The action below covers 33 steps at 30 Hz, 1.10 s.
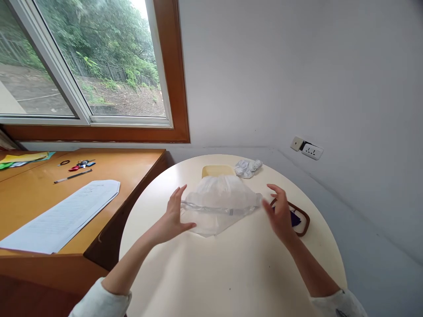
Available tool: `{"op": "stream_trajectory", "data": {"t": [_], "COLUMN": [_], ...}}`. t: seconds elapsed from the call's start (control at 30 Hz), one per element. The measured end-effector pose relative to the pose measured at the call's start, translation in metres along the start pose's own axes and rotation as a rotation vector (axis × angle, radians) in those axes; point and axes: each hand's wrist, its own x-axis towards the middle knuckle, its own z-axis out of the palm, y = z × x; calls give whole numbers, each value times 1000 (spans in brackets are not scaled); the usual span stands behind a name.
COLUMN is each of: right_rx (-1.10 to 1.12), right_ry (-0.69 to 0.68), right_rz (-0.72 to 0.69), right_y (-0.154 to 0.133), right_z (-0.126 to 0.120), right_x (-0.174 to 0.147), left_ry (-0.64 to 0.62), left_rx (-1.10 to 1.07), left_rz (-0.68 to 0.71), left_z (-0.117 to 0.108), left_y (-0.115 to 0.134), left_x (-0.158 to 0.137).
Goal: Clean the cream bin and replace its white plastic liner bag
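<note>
On the round cream table (pixel 205 273) lies a thin, translucent white plastic bag (pixel 221 198), spread out with a crumpled band across its middle. My left hand (pixel 173 215) is at the bag's left edge, thumb and fingers spread apart. At the other side, my right hand (pixel 279 213) hovers just off the bag's right corner, its fingers parted and curved with nothing between them. Behind the bag stands a pale yellow tray (pixel 218 170), its front partly covered by the bag. A brown-rimmed frame or tray (pixel 306 222) with something dark purple inside is partly hidden behind my right hand.
A crumpled white bundle (pixel 247 168) sits at the table's back. On the wooden desk (pixel 139 165) to the left are stacked papers (pixel 66 215), a pen (pixel 73 176), red and blue scissors-like items (pixel 82 165) and coloured sheets (pixel 24 158). Wall sockets (pixel 312 151) are on the right.
</note>
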Motion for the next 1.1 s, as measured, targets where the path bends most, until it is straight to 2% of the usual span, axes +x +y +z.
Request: {"op": "stream_trajectory", "data": {"t": [0.07, 0.13, 0.2, 0.27, 0.43, 0.63, 0.77, 0.83, 0.9, 0.97, 1.03, 1.1], "right_rx": [-183, -365, -504, -565, -456, -186, -259, -341, -373, -302, -131, 81], "right_ry": [-166, -273, -261, -187, -99, -153, -250, -203, -119, -78, -98, -161], "right_rz": [-277, -448, -478, -421, -317, -244, -341, -338, -274, -194, -92, 88], "right_y": [-10, -12, -9, -5, -12, -39, -55, -55, -49, -40, -34, -31], "right_z": [12, 26, 39, 47, 40, 29, 45, 54, 59, 56, 50, 45], "right_x": [-9, -16, -18, -15, 9, 31, 18, 13, 17, 30, 49, 70], "left_ry": [128, 317, 449, 503, 498, 468, 429, 389, 336, 272, 219, 196], "left_rx": [155, 328, 430, 414, 32, -306, -548, -667, -742, -753, -699, -630], "left_rz": [48, 134, 209, 250, 219, 62, 59, 14, -41, -71, -92, -121], "left_z": [17, 34, 44, 45, 26, 1, -4, -6, -10, -17, -24, -31], "left_y": [8, 11, 11, 13, 30, 53, 68, 73, 75, 73, 67, 60], "left_x": [3, 9, 16, 22, 29, 50, 66, 72, 78, 84, 91, 100]}}
